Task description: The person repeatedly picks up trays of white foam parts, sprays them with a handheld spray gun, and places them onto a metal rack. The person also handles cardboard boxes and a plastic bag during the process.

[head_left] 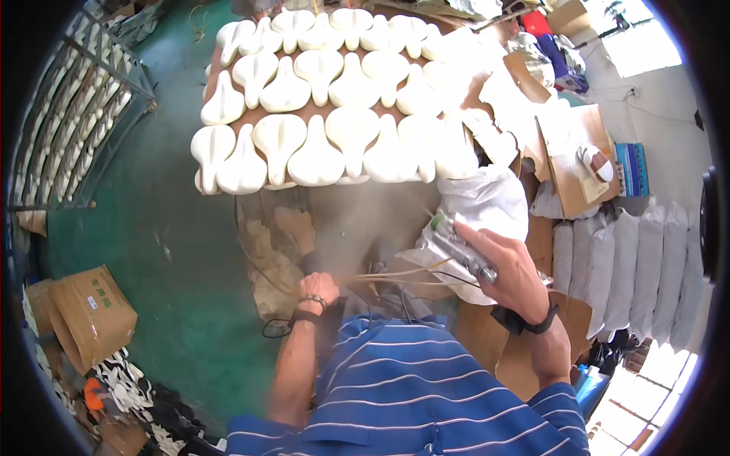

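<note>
My right hand point(513, 270) is wrapped around a silver spray gun point(464, 251) with a green part near its front, pointing toward the table. Pale hoses point(403, 272) run from near the gun across to my left hand point(318, 289), which is closed around them in front of my body. Whitish mist hangs between my hands and the table. Beyond it, cream-coloured bicycle saddle pads point(315, 156) lie in three rows on the table, with wide and narrow ends alternating. Strong glare washes out the pads at the right end.
A white plastic bag point(490, 201) hangs by the table's right front corner. White sacks point(612, 262) stand along the right wall. On the left are a metal rack point(76, 114) full of pads and an open cardboard box point(95, 315). Dark and white scraps point(144, 395) lie below it.
</note>
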Motion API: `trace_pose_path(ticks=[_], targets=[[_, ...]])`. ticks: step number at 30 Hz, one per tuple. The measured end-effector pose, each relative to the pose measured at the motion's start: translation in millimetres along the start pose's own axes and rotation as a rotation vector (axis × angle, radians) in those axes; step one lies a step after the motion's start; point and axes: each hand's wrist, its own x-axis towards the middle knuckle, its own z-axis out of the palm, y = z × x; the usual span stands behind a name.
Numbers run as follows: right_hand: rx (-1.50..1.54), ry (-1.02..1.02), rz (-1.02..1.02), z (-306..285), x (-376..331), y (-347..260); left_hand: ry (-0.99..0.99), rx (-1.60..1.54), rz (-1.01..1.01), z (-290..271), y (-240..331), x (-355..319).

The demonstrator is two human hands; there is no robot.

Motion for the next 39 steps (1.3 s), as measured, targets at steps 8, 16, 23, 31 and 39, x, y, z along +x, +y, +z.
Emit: trace_pose_path(ticks=[8,16,23,31,39], targets=[[0.041,-0.039,-0.072,11,25,81,-0.019,-0.019,-0.06,17,71,-5],[0.042,-0.106,-0.103,8,49,112,-0.049,0.011,-0.097,7,88,-16],[0.04,0.062,-0.132,40,87,136,-0.031,0.095,-0.123,-6,92,-6],[0.06,0.062,-0.03,35,70,143,-0.1,0.146,-0.113,-15,98,-1],[0.17,0.018,-0.081,21,39,143,-0.108,0.171,-0.067,-11,109,2]])
